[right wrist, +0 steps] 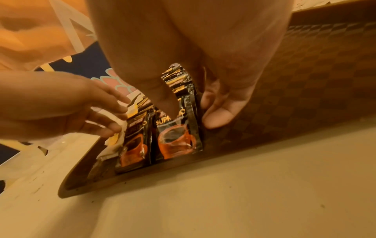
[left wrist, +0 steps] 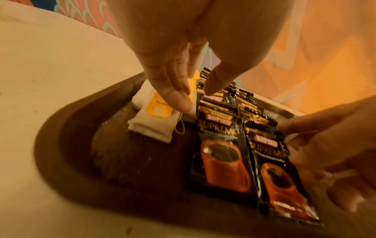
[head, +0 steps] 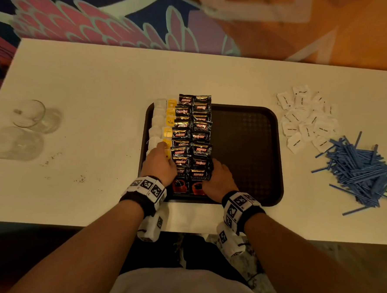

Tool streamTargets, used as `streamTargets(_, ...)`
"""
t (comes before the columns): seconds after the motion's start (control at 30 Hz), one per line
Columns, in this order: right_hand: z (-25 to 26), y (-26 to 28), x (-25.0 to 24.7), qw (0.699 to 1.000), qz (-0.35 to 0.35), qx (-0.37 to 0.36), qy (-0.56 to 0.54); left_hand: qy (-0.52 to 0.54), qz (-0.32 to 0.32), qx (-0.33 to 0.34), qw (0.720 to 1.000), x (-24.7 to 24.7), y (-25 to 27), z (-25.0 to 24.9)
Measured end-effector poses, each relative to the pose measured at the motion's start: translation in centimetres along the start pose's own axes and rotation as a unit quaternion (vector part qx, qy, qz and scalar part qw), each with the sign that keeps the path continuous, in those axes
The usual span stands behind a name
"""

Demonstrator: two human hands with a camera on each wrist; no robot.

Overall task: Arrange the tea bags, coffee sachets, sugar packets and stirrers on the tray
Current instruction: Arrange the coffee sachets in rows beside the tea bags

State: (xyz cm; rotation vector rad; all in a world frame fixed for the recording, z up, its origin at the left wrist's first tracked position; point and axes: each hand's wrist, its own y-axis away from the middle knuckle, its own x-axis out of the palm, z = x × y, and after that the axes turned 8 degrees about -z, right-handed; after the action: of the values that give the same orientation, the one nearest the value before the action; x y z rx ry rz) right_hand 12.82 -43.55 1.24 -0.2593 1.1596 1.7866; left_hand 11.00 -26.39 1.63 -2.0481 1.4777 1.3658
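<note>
A dark brown tray (head: 244, 149) lies mid-table. Along its left side runs a column of tea bags (head: 159, 121) with yellow tags, then two columns of black coffee sachets (head: 192, 132). My left hand (head: 163, 149) rests straight fingers (left wrist: 179, 98) on the nearest tea bag (left wrist: 150, 125), thumb hovering over the sachets (left wrist: 219, 145). My right hand (head: 211, 168) pinches the near right-column sachet (right wrist: 177, 136): thumb on its face, curled fingers (right wrist: 215, 116) against its right edge. White sugar packets (head: 307, 121) and blue stirrers (head: 363, 170) lie in loose piles on the table to the right.
Two clear glasses (head: 35, 116) lie on their sides at the left of the white table (head: 101, 84), with dark specks near them. The tray's right half (right wrist: 305, 80) is bare. A patterned carpet shows beyond the far edge.
</note>
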Motion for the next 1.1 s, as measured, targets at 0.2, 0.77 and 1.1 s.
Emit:
streamTargets(0.2,0.2,-0.5,-0.1,0.999,0.008,0.031,0.013,-0.043,0.065,-0.012,0.997,-0.3,-0.9,-0.8)
streamTargets(0.77,3.6,-5.7,-3.0,0.999,-0.007,0.036,0.001,0.02,0.045,0.018,0.999,-1.9,-3.6,-1.3)
streamTargets(1.1,5.0,-7.0,-3.4,1.0,-0.011,0.025,0.004,0.054,0.022,0.018,0.998,-4.0,-4.4,-0.7)
